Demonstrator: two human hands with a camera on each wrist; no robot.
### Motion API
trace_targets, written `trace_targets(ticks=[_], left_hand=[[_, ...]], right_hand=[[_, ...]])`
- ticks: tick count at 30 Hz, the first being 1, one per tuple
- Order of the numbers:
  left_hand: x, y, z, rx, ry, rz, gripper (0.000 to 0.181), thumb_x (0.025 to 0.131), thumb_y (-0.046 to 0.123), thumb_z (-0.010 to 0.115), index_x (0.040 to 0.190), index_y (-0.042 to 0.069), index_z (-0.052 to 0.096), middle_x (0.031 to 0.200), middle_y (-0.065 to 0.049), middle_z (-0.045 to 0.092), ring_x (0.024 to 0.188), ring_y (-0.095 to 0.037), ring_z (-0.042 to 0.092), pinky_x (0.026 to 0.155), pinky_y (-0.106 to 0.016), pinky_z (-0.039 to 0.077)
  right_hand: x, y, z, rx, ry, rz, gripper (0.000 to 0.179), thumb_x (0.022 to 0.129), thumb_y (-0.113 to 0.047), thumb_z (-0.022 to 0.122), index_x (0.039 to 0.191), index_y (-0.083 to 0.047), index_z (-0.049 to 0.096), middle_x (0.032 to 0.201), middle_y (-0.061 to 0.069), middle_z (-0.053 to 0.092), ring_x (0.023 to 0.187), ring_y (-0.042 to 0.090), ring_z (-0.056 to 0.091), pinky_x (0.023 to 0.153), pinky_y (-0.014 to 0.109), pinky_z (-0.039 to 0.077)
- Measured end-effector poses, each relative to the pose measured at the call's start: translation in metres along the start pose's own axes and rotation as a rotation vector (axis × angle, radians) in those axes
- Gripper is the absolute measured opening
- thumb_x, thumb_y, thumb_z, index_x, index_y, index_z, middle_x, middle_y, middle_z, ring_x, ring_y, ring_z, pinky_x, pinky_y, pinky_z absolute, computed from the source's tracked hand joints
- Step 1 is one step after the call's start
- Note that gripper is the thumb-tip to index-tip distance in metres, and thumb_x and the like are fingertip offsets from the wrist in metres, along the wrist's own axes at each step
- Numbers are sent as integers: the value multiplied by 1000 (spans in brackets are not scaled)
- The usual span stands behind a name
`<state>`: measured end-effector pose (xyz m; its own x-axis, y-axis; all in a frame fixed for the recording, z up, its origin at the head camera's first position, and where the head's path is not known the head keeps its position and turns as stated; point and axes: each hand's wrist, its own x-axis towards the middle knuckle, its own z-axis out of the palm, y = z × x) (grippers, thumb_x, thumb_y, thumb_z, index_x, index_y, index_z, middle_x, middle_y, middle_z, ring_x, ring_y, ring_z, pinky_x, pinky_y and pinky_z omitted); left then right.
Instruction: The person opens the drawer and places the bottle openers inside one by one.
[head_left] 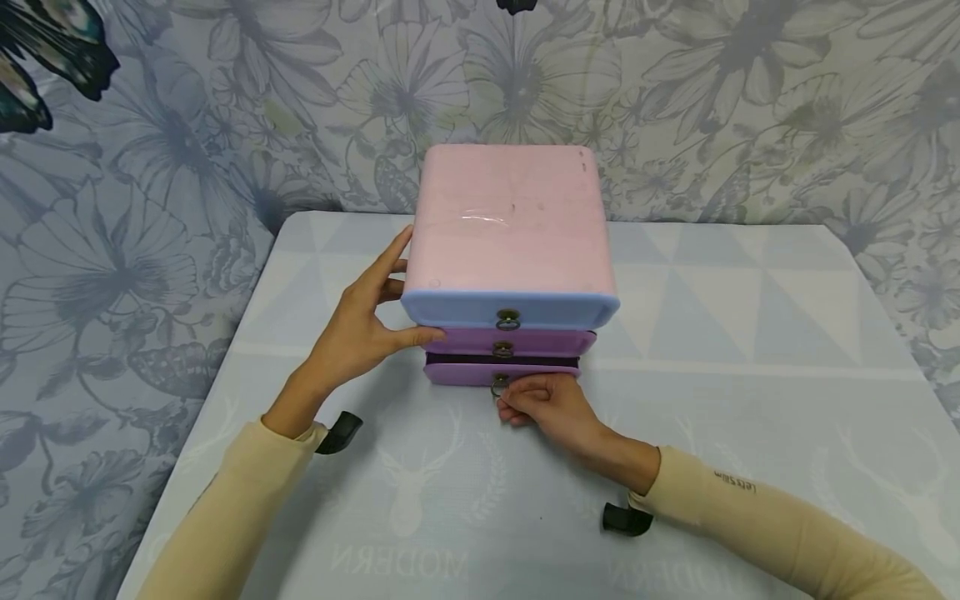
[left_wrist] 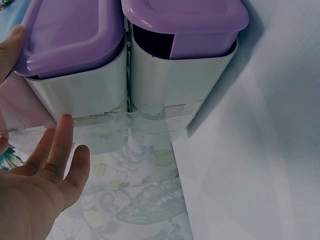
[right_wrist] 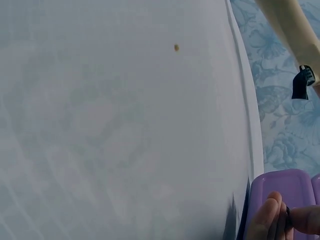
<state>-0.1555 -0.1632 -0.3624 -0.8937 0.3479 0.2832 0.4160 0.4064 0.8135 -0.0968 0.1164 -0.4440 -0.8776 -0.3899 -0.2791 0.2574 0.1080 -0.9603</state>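
Observation:
A small drawer unit [head_left: 513,221] with a pink top stands on the table, a blue drawer [head_left: 450,308] above two purple ones. The bottom purple drawer [head_left: 457,375] is partly pulled out, a dark gap behind its front; in the left wrist view the middle drawer [left_wrist: 75,35] also juts out slightly. My right hand [head_left: 551,407] pinches the bottom drawer's ring pull [head_left: 498,387] between thumb and fingers. Spread along the unit's left side are the fingers of my left hand [head_left: 356,329], its thumb reaching to the front at the middle drawer. The drawers' contents are hidden.
A patterned cloth covers the table [head_left: 735,400], and its back edge meets a floral wall covering [head_left: 675,108]. Butterfly decorations [head_left: 60,50] hang at the upper left. Black straps [head_left: 627,518] stick out at both wrists.

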Motion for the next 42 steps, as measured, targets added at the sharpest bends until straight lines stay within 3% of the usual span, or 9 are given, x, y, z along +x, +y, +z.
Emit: trace_targets(ticks=[16, 25, 33, 42], left_hand=[[-4, 0, -2, 8, 15, -18, 119, 71, 14, 92, 158, 45, 17, 137, -11, 53, 108, -25, 67, 104, -50, 48], [-7, 0, 6, 40, 66, -28, 120, 71, 19, 93, 159, 45, 16, 138, -9, 52, 111, -28, 62, 99, -50, 50], [-8, 0, 9, 32, 96, -4, 119, 70, 15, 92, 159, 42, 18, 139, -10, 52, 107, -25, 66, 100, -49, 49], [-12, -4, 9, 43, 94, -9, 116, 73, 16, 91, 160, 40, 18, 143, -7, 50, 115, -24, 61, 100, -49, 48]], right_hand=[[11, -4, -1, 3, 38, 24, 25, 96, -4, 63, 111, 17, 66, 98, 23, 74, 82, 14, 74, 79, 33, 61], [16, -5, -1, 17, 74, 40, 23, 95, -3, 66, 109, 15, 67, 94, 20, 75, 80, 15, 74, 78, 33, 62], [17, -5, -1, 17, 69, 38, 25, 95, -6, 67, 110, 14, 67, 98, 24, 74, 82, 15, 75, 78, 34, 62], [10, -1, -7, -66, 45, 12, 27, 97, -10, 65, 113, 11, 69, 104, 22, 74, 87, 17, 73, 80, 34, 61]])
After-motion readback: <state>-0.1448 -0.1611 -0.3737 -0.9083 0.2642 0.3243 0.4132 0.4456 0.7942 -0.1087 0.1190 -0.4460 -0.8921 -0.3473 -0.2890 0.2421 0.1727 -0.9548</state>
